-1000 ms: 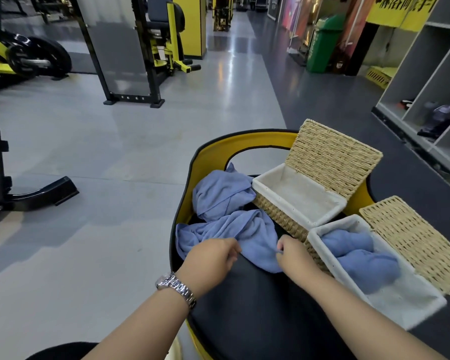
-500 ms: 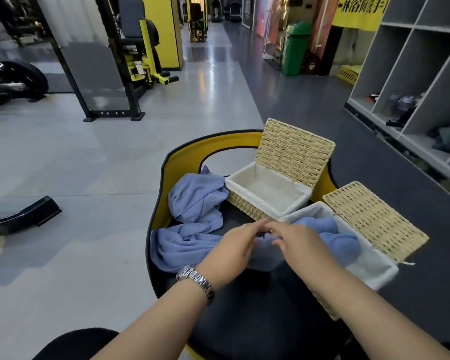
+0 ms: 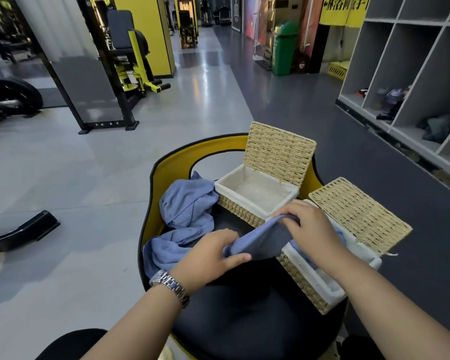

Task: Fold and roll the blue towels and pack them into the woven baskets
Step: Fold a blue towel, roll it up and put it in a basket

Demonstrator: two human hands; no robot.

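Observation:
A blue towel (image 3: 260,240) is stretched between my two hands above the black padded seat (image 3: 244,315). My left hand (image 3: 211,255) pinches its near corner, and my right hand (image 3: 309,227) grips the far edge over the near woven basket (image 3: 307,279). That basket has a white liner, an open lid, and a bit of blue towel showing under my right hand. The far woven basket (image 3: 255,193) stands open with an empty white liner. Loose blue towels (image 3: 187,203) lie crumpled at the left of the seat.
The seat has a yellow and black curved backrest (image 3: 200,152). Grey floor lies to the left with a black machine foot (image 3: 24,229). Gym machines (image 3: 125,61) stand further back. Grey cubby shelves (image 3: 405,74) run along the right.
My hands came together on the towel, then lifted and spread it. My right hand moved right over the near basket. The view shifted slightly.

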